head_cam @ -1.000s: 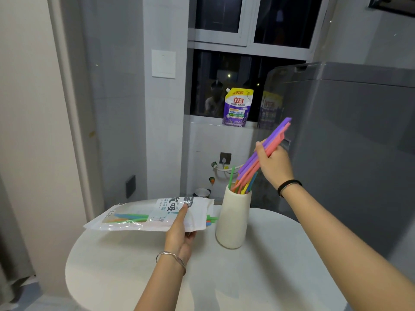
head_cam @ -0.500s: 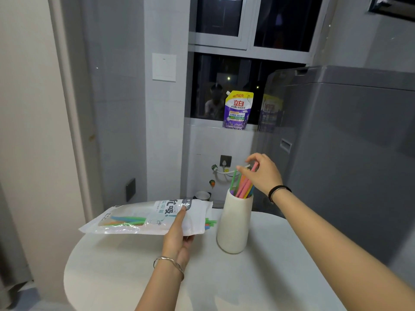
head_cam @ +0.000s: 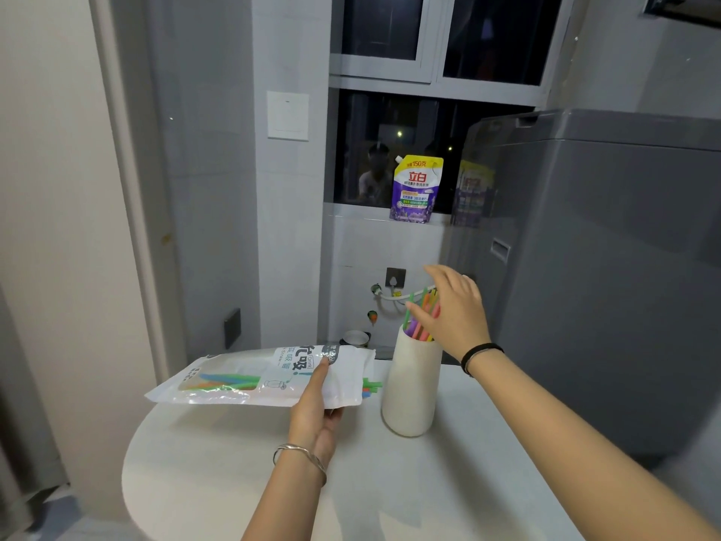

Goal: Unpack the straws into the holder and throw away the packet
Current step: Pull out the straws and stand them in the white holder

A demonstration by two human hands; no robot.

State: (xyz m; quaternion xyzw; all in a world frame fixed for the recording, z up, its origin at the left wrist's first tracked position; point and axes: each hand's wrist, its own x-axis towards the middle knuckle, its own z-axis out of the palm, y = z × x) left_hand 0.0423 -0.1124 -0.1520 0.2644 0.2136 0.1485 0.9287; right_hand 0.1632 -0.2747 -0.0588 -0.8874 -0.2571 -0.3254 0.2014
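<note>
A cream holder (head_cam: 410, 388) stands upright on the round white table (head_cam: 234, 482). Several coloured straws (head_cam: 419, 322) stick out of its mouth. My right hand (head_cam: 452, 306) hovers just above and behind the straw tops with fingers spread and holds nothing. My left hand (head_cam: 316, 408) grips the white straw packet (head_cam: 253, 378) by its near edge and keeps it level above the table, left of the holder. A few green, blue and orange straw ends (head_cam: 371, 386) poke out of the packet's open right end.
A grey washing machine (head_cam: 604, 267) rises close on the right behind the holder. A purple detergent pouch (head_cam: 415, 189) sits on the window sill. A tap and hose (head_cam: 390, 292) are on the wall behind the table. The wall stands on the left.
My right hand lowered a bunch of straws into the holder, let go of them, and now opens above their tops. The packet in my left hand stays about where it was.
</note>
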